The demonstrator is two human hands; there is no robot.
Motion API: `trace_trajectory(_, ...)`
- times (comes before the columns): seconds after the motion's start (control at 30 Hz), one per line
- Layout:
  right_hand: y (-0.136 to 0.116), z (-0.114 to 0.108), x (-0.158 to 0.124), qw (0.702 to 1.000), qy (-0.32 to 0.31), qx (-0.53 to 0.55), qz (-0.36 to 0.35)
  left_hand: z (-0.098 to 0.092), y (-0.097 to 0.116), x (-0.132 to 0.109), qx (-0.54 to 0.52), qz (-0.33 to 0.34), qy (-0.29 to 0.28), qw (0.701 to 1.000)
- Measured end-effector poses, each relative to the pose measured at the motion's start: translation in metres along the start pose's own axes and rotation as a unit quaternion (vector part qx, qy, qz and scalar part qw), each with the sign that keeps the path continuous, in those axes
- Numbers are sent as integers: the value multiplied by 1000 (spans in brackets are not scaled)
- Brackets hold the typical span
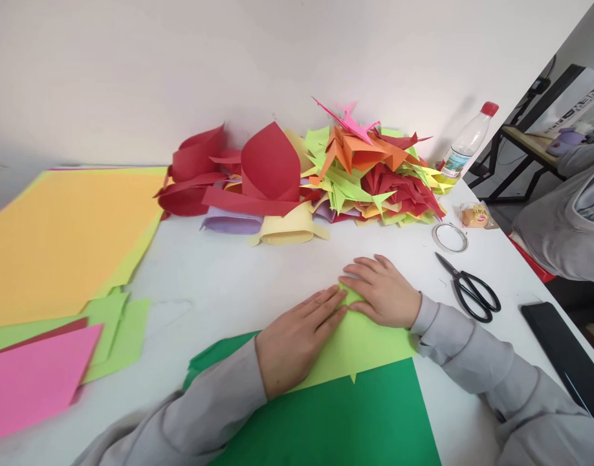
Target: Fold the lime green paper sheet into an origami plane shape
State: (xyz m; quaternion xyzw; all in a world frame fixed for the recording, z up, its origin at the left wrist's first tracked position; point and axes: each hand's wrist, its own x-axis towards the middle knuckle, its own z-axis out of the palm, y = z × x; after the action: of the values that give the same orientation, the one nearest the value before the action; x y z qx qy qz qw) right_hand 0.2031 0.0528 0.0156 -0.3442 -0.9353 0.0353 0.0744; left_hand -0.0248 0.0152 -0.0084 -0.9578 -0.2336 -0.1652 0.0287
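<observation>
A light green sheet of paper (374, 343), folded, lies over a dark green sheet (345, 421) in front of me. A small pointed tip of the light green paper sticks out below its lower edge. My left hand (301, 336) lies flat on the left part of the light green paper, fingers stretched toward its top. My right hand (382, 291) rests on the top right part, fingers spread, the thumb close to the left fingertips. Both hands press on the paper rather than grip it. The area under the palms is hidden.
Folded paper shapes (355, 175) are heaped against the wall. To the left lie orange sheets (78, 233) and a pink sheet (39, 382). On the right are scissors (464, 285), a tape roll (450, 238), a wrapped snack (475, 215), a bottle (466, 145) and a black object (563, 356). Another person's sleeve (554, 220) shows beyond.
</observation>
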Motion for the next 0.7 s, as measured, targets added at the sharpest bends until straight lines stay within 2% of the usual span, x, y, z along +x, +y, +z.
trace_trajectory(0.2,2,0,0,1000,-17,10,3,5,6,-3,5,-18,33,999)
trace_trajectory(0.33,2,-1,0,1000,-19,16,7,5,10,-6,-46,-73,71,994)
trace_trajectory(0.43,2,-2,1,1000,-21,15,9,2,12,-7,-62,-114,55,990)
trace_trajectory(0.7,1,-1,1,1000,-19,10,8,-1,13,-6,-34,-89,31,995)
